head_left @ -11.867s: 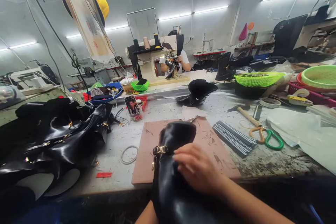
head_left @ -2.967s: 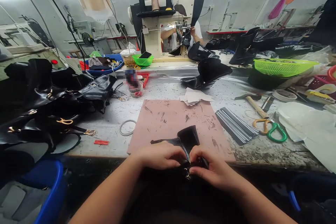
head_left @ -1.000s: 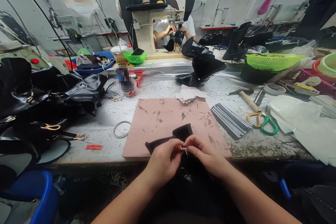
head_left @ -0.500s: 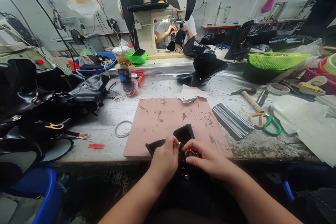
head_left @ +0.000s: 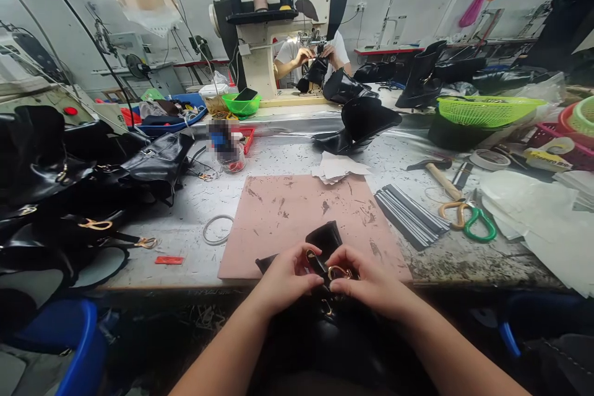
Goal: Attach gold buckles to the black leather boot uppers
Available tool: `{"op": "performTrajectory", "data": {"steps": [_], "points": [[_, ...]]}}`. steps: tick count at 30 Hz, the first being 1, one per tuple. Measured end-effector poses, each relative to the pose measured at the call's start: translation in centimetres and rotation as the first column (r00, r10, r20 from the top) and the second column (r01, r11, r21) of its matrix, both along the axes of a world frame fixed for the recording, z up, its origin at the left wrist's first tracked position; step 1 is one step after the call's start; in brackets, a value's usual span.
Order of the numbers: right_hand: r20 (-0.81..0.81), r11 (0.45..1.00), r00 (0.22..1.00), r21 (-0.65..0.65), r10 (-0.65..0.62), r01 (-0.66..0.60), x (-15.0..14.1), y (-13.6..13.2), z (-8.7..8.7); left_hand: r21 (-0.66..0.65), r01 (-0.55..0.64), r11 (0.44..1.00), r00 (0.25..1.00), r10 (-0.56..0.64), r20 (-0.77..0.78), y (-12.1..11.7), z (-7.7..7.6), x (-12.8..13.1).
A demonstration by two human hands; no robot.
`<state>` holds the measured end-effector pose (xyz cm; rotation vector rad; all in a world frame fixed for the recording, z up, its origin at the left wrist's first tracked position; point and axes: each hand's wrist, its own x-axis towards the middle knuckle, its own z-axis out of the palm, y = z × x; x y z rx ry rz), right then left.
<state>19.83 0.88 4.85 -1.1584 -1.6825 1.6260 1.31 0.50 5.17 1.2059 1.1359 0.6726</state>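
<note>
A glossy black boot [head_left: 325,236] lies before me, its far end over the front of the pink board [head_left: 283,204]. My left hand [head_left: 290,275] pinches a black strap [head_left: 316,263] with gold metal at its tip. Close on the right, my right hand [head_left: 359,272] grips a gold buckle [head_left: 338,271] between thumb and fingers. A second gold fitting [head_left: 327,307] shows on the boot just below my hands. The boot's lower part merges into the dark at my lap, so its outline there is hard to make out.
Black boots with gold buckles [head_left: 153,167] are heaped at left. Scissors [head_left: 477,223], a hammer [head_left: 443,180] and grey strips [head_left: 412,216] lie at right. Another boot [head_left: 366,120] stands beyond the board. A person [head_left: 336,52] works at the sewing machine [head_left: 255,62].
The boot has come off the board toward me since the earliest frame. Over the last second my hands have parted slightly, the strap now in the left and the buckle in the right.
</note>
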Motion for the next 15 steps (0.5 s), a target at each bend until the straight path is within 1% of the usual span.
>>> {"op": "performTrajectory", "data": {"steps": [2,4,7,9,11,13,15], "points": [[0.012,1.0,1.0,-0.015,-0.021,0.021,-0.1,0.1,0.1,-0.016,-0.027,1.0,1.0,0.027,0.015,0.1,0.0,0.2],[0.03,0.999,0.999,-0.01,-0.043,0.043,-0.1,0.3,0.1,0.024,-0.032,0.999,0.999,0.033,-0.01,0.0,0.0,0.3],[0.009,0.998,0.998,0.002,-0.057,0.057,-0.1,0.5,-0.1,0.174,-0.022,0.985,0.992,0.042,-0.117,-0.6,0.0,0.4],[-0.021,0.998,0.998,0.009,-0.057,0.057,-0.1,0.5,-0.2,0.27,-0.044,0.962,0.98,0.093,-0.174,-1.1,-0.2,0.5],[-0.022,0.998,0.998,0.043,-0.052,0.053,0.0,0.5,-0.3,0.327,-0.1,0.94,0.966,0.17,-0.193,-1.5,-0.4,0.6],[0.006,0.997,1.0,0.079,-0.023,0.023,0.0,0.5,-0.1,0.343,-0.146,0.928,0.954,0.224,-0.2,-1.6,-0.6,0.7],[0.033,0.996,0.999,0.087,0.02,-0.023,0.0,0.4,0.1,0.326,-0.177,0.929,0.95,0.248,-0.19,-1.3,-0.7,0.7]]}}
